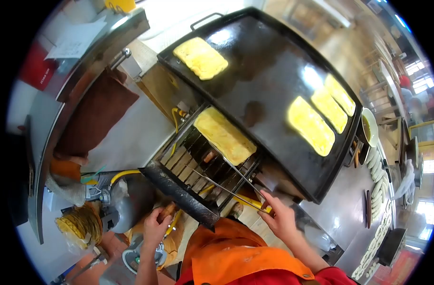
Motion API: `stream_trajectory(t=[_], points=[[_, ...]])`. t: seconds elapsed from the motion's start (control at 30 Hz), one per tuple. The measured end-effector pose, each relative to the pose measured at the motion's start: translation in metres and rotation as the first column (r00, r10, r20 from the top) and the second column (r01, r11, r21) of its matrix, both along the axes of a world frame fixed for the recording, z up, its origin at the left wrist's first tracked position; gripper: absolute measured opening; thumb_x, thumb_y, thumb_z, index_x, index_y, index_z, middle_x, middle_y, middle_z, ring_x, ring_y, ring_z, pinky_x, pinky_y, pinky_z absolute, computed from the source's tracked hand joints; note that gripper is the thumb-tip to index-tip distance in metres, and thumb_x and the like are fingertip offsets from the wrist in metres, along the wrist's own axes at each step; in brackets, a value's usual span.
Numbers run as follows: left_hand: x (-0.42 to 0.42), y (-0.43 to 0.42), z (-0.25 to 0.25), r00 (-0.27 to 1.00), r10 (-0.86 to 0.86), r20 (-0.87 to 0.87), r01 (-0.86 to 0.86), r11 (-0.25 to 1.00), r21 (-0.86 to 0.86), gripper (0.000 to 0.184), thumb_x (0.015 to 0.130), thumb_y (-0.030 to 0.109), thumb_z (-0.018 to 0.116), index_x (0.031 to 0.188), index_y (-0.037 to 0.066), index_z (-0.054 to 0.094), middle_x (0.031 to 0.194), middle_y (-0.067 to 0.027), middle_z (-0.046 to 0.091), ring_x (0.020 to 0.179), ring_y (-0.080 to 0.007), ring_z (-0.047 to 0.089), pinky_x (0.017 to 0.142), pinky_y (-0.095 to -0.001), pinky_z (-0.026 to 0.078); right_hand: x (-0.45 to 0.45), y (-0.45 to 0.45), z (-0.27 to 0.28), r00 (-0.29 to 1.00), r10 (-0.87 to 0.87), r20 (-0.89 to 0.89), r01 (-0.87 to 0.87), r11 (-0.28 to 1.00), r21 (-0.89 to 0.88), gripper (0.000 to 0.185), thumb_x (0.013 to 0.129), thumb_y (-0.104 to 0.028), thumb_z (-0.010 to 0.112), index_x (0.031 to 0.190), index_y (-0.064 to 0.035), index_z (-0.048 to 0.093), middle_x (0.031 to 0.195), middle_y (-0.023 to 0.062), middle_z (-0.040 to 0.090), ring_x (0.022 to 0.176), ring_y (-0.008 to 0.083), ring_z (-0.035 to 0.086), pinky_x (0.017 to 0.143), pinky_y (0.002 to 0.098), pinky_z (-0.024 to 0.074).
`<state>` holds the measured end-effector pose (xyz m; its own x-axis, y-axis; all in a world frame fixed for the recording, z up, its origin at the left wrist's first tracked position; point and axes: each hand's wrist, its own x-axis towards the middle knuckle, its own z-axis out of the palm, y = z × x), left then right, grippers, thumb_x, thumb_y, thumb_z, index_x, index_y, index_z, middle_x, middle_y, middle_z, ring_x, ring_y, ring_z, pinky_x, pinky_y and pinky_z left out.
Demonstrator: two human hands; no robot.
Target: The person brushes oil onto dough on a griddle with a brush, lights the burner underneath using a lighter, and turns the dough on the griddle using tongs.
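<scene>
My right hand (278, 216) holds long metal tongs (240, 197), their two arms spread apart. One tip reaches the near edge of a golden rectangular flatbread (224, 135); the other lies over the rack's bars. That flatbread rests at the far end of a pulled-out rack (181, 164) under a black griddle (269, 61). My left hand (155, 228) is closed around a brown, wooden-looking handle (167, 210) beside the rack's dark front panel (179, 194). How the handle joins the panel is not clear.
On the griddle lie a flatbread (200, 58) at the left and three narrower ones, including a long flatbread (312, 126), at the right. A bowl (368, 127) stands at its right edge. Rows of pale dough pieces (379, 178) line the right counter. Yellow hoses (124, 175) run at the left.
</scene>
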<state>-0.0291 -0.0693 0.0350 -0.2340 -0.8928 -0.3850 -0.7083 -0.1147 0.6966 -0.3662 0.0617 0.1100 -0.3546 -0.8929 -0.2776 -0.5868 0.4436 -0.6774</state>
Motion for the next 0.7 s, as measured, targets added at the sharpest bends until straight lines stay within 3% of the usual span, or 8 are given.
stream_trajectory(t=[0.1,0.17,0.27,0.4,0.47,0.63,0.7], points=[[-0.046,-0.021,0.015,0.997,0.002,-0.08,-0.002,1.0,0.006,0.03,0.076,0.017,0.067,0.1,-0.001,0.06,0.079,-0.0109,0.065,0.072,-0.0144,0.061,0.067,-0.0277,0.048,-0.011,0.003,0.002,0.951,-0.151,0.27,0.182,0.979,-0.09,0.049,0.08,-0.012,0.065,0.127,-0.0096,0.049,0.078,0.0025,0.059,0.058,0.006,0.05,0.052,0.0221,0.0419],[-0.073,-0.036,0.013,0.986,-0.034,-0.165,0.038,0.999,0.019,0.031,0.077,0.015,0.066,0.103,0.0,0.06,0.083,-0.0111,0.066,0.074,-0.0146,0.061,0.069,-0.0272,0.048,-0.025,-0.007,0.028,0.722,-0.4,0.564,0.399,0.907,0.133,0.047,0.082,-0.01,0.06,0.128,-0.0053,0.048,0.076,0.0009,0.059,0.053,0.0039,0.046,0.047,0.0195,0.0378],[-0.111,-0.061,-0.011,0.938,-0.065,-0.34,0.087,0.995,0.051,0.033,0.078,0.014,0.064,0.107,-0.001,0.058,0.088,-0.0121,0.066,0.079,-0.0147,0.062,0.073,-0.0271,0.048,-0.041,-0.025,0.057,0.608,-0.434,0.665,0.441,0.881,0.172,0.041,0.085,-0.011,0.055,0.125,-0.0032,0.05,0.073,0.001,0.058,0.045,0.0033,0.039,0.04,0.0182,0.029],[-0.172,-0.092,-0.035,0.867,-0.147,-0.476,0.132,0.989,-0.064,0.034,0.08,0.015,0.063,0.11,0.0,0.056,0.092,-0.0131,0.065,0.083,-0.0184,0.063,0.075,-0.0287,0.048,-0.061,-0.036,0.058,0.454,-0.452,0.768,0.415,0.87,0.267,0.032,0.089,-0.018,0.052,0.118,-0.0043,0.052,0.075,0.0018,0.058,0.044,0.0035,0.035,0.038,0.0191,0.024],[-0.196,-0.102,-0.037,0.827,-0.145,-0.543,0.147,0.988,-0.041,0.035,0.08,0.015,0.063,0.11,0.0,0.056,0.093,-0.0137,0.065,0.084,-0.0205,0.063,0.076,-0.0297,0.048,-0.07,-0.049,0.058,0.441,-0.451,0.776,0.394,0.874,0.284,0.029,0.089,-0.02,0.052,0.115,-0.0054,0.052,0.076,0.002,0.058,0.045,0.0033,0.034,0.037,0.0189,0.0224],[-0.205,-0.105,-0.047,0.886,-0.166,-0.433,0.149,0.986,-0.074,0.034,0.08,0.016,0.063,0.11,0.001,0.055,0.092,-0.0156,0.065,0.085,-0.0251,0.064,0.076,-0.0322,0.048,-0.096,-0.094,0.055,0.418,-0.441,0.794,0.361,0.883,0.301,0.018,0.09,-0.018,0.051,0.103,-0.0055,0.052,0.076,0.0052,0.057,0.043,0.0022,0.035,0.033,0.0153,0.0221],[-0.207,-0.104,-0.044,0.894,-0.164,-0.418,0.14,0.986,-0.086,0.035,0.08,0.016,0.063,0.111,0.002,0.055,0.092,-0.016,0.065,0.086,-0.026,0.064,0.076,-0.0328,0.048,-0.098,-0.115,0.054,0.667,-0.355,0.655,0.317,0.931,0.182,0.029,0.089,-0.02,0.054,0.113,-0.0046,0.052,0.078,0.005,0.059,0.045,0.0056,0.041,0.037,0.0185,0.0282]])
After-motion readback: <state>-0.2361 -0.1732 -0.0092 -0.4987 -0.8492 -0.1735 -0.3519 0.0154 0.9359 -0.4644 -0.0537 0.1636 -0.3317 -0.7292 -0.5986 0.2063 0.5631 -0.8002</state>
